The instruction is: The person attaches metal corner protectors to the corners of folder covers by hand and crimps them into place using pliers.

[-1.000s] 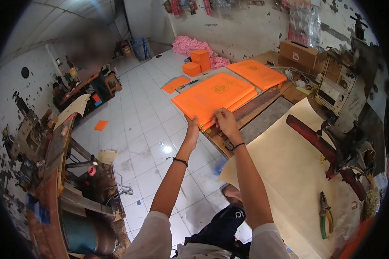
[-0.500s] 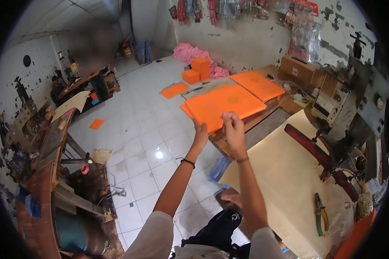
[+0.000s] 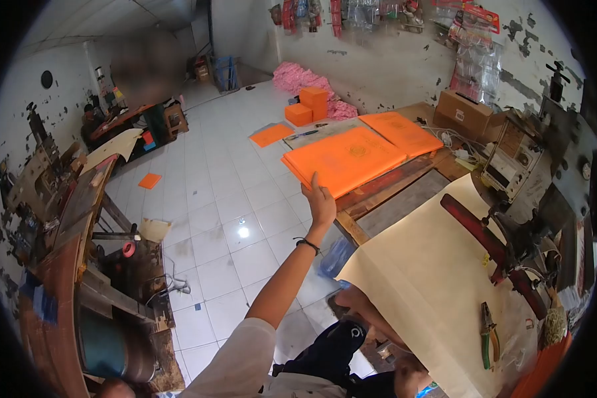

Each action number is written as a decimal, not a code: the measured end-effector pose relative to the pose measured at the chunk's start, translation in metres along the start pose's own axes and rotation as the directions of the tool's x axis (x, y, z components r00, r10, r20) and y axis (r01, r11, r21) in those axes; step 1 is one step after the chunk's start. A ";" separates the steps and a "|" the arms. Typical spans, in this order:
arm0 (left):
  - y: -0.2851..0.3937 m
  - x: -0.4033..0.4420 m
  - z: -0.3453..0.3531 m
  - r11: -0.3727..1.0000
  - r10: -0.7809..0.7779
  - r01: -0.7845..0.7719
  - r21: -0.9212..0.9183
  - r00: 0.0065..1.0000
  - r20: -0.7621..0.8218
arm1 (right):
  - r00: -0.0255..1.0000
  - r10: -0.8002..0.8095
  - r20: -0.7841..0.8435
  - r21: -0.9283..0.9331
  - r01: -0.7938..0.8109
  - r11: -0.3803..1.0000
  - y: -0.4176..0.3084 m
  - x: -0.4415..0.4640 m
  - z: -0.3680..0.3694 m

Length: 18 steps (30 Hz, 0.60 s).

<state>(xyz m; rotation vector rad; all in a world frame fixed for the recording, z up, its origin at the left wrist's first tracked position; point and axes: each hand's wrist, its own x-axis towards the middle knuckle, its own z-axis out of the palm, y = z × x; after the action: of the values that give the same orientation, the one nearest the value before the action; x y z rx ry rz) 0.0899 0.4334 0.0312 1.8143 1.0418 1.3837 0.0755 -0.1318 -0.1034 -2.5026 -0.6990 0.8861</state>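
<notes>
My left hand (image 3: 320, 202) pinches the near left corner of a stack of orange sheets (image 3: 341, 159), thumb on top and fingers beneath. A round printed emblem marks the top sheet. The stack lies on the wooden worktable, beside a second orange stack (image 3: 401, 131) to its right. Low in the view, what appears to be my right hand (image 3: 411, 378) is near my lap, beside the edge of a large cream paper sheet (image 3: 418, 278). Its fingers are partly hidden and unclear.
Green-handled pliers (image 3: 489, 335) lie on the cream paper, near a dark red metal bar (image 3: 477, 232). A cardboard box (image 3: 464, 114) stands at the back right. Orange blocks (image 3: 308, 106) sit by a pink heap (image 3: 297, 78) on the floor. A wooden bench (image 3: 66, 245) is at left.
My right hand has left the orange stack and dropped toward my lap. My left hand stays at the stack's corner, slightly further right in view. The camera view has shifted a little.
</notes>
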 end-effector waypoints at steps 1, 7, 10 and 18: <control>-0.007 0.001 0.002 1.000 0.022 -0.022 0.005 1.000 -0.021 | 0.960 -0.027 -0.280 -0.151 -0.016 0.988 0.033 -0.007 0.015; -0.004 0.000 -0.002 0.998 -0.040 0.042 -0.041 0.998 0.046 | 0.393 -0.348 -0.851 -0.464 -0.255 0.848 0.084 -0.017 0.050; 0.003 0.002 -0.012 0.994 -0.045 0.056 -0.097 0.993 0.113 | 0.432 -0.189 -0.882 -0.307 -0.224 0.925 0.101 -0.026 0.062; -0.023 0.012 -0.008 0.990 0.133 -0.137 0.025 0.985 0.110 | 0.514 0.450 -0.730 0.360 -0.271 0.893 0.183 -0.043 0.147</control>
<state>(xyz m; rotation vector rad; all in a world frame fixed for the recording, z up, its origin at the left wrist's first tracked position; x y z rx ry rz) 0.0790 0.4548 0.0196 1.9921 0.9047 1.3366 0.0077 -0.2736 -0.2834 -2.5043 0.2394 -0.1584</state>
